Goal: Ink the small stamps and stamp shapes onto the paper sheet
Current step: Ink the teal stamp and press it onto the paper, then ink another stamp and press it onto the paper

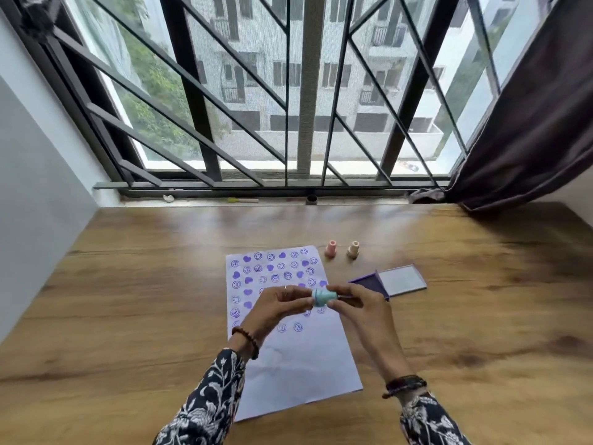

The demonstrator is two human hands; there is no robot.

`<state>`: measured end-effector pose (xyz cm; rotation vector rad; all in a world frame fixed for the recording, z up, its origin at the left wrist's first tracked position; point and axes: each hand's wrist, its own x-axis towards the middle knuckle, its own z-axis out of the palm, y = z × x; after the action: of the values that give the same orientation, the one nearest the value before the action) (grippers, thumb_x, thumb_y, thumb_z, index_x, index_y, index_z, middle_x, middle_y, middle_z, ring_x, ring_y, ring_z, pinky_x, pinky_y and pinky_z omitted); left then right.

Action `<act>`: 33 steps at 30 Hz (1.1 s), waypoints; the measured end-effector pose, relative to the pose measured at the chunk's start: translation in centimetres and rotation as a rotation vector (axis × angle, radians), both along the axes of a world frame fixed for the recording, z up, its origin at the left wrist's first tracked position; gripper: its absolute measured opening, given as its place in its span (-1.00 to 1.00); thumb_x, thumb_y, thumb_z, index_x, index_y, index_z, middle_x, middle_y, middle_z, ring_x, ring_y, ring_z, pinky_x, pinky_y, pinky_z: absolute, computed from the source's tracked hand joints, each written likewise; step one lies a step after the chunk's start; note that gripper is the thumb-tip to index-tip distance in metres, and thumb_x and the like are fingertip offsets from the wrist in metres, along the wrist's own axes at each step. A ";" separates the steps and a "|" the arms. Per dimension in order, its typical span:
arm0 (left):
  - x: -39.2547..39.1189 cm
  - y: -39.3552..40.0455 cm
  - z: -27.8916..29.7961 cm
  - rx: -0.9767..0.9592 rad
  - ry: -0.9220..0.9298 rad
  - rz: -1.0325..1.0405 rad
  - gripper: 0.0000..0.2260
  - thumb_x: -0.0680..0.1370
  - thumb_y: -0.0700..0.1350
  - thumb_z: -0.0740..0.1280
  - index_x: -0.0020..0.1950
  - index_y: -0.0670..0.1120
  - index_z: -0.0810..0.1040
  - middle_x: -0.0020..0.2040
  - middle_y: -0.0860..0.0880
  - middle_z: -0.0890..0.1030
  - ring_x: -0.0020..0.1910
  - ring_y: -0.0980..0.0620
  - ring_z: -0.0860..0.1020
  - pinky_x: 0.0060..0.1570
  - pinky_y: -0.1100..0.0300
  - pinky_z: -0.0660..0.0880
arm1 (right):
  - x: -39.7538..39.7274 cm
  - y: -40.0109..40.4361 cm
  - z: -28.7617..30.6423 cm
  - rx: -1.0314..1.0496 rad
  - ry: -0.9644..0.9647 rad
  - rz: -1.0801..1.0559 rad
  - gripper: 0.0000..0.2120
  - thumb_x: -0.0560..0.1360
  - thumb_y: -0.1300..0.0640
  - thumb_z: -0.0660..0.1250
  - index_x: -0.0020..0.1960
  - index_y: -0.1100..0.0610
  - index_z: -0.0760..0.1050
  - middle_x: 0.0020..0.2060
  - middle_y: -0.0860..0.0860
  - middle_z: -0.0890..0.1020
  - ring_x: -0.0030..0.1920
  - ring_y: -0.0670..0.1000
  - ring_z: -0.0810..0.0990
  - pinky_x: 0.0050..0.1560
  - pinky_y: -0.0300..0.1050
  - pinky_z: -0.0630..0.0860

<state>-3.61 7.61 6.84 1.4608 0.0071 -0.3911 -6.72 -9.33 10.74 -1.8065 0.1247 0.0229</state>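
- While both hands meet over the paper sheet point(288, 358), the left hand point(276, 308) and right hand point(356, 305) pinch one blue stamp point(323, 297) between their fingertips — its inked face is hidden.
- At 12 o'clock from the stamp stand a pink stamp point(330, 249) and a cream stamp point(353, 249) on the wooden table point(128, 300).
- At 2 o'clock lies the open purple ink pad point(390, 281) — its near corner is hidden by the right hand.

no readable text, only stamped shapes on the paper sheet point(298, 364)
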 end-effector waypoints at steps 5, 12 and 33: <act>0.5 -0.2 0.8 0.049 -0.080 -0.071 -0.85 0.39 -0.28 0.42 -0.10 -0.08 0.66 -0.32 0.14 0.71 -0.28 0.26 0.60 -0.27 0.49 0.46 | 0.3 -0.6 0.0 -0.007 -0.013 -0.008 -0.78 0.33 0.32 0.47 -0.05 0.12 0.67 -0.18 -0.03 0.72 -0.13 -0.16 0.67 -0.03 -0.32 0.57; 1.4 -0.7 0.5 0.052 -0.109 -0.056 -0.81 0.38 -0.35 0.41 -0.11 -0.09 0.65 -0.29 0.13 0.71 -0.19 0.20 0.64 -0.18 0.43 0.52 | 2.1 -1.0 -0.4 0.074 0.100 -0.014 -0.84 0.35 0.29 0.45 -0.07 0.21 0.67 -0.23 0.11 0.73 -0.22 -0.01 0.70 -0.17 -0.24 0.61; 10.9 -5.1 -4.6 0.738 -0.436 0.108 -0.60 0.40 -0.09 0.43 0.21 -0.12 0.47 0.16 -0.12 0.55 0.18 -0.07 0.42 0.14 0.28 0.25 | 11.0 -4.1 -3.8 -0.623 -0.045 -0.028 -0.68 0.45 0.22 0.33 0.17 0.01 0.40 0.01 -0.01 0.56 -0.02 0.04 0.57 -0.10 -0.08 0.51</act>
<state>7.31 2.48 2.27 2.2400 -0.1314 0.0454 4.30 -13.43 6.97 -2.4250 0.1346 -0.0855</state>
